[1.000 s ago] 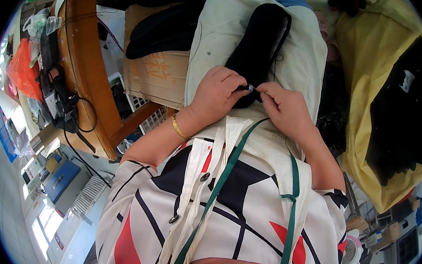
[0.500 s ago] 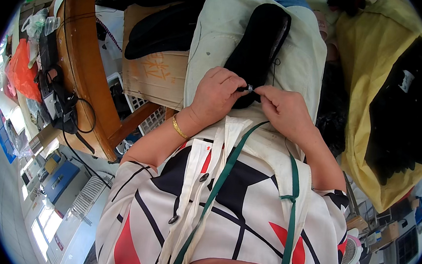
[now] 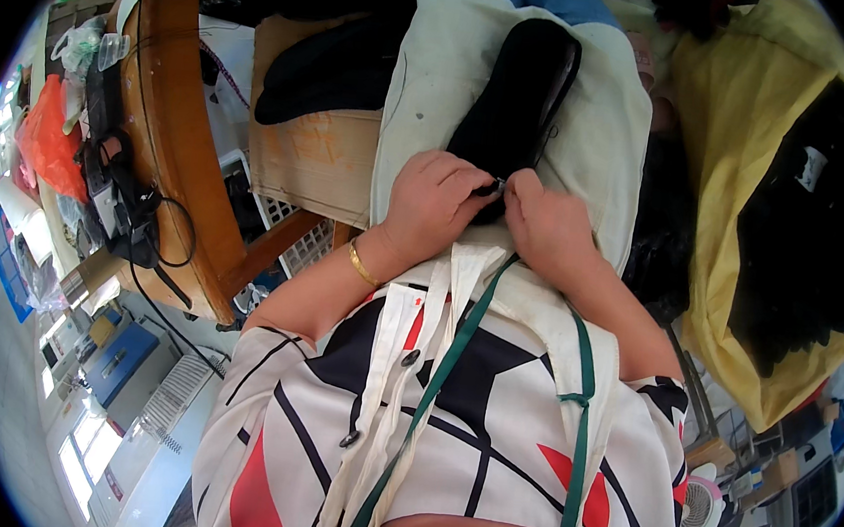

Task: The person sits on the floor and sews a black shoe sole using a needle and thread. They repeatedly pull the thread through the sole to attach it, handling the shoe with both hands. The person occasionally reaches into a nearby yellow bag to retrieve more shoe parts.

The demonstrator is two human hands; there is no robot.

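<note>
Looks like you're doing fiddly work mid-frame, left hand pinching the black fabric piece, right hand resting bunched alongside, can't tell on what; next move's needing steadiness.

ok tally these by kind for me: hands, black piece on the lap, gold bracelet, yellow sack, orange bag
Hands, left and right: 2
Black piece on the lap: 1
Gold bracelet: 1
Yellow sack: 1
Orange bag: 1
Total: 6
</note>
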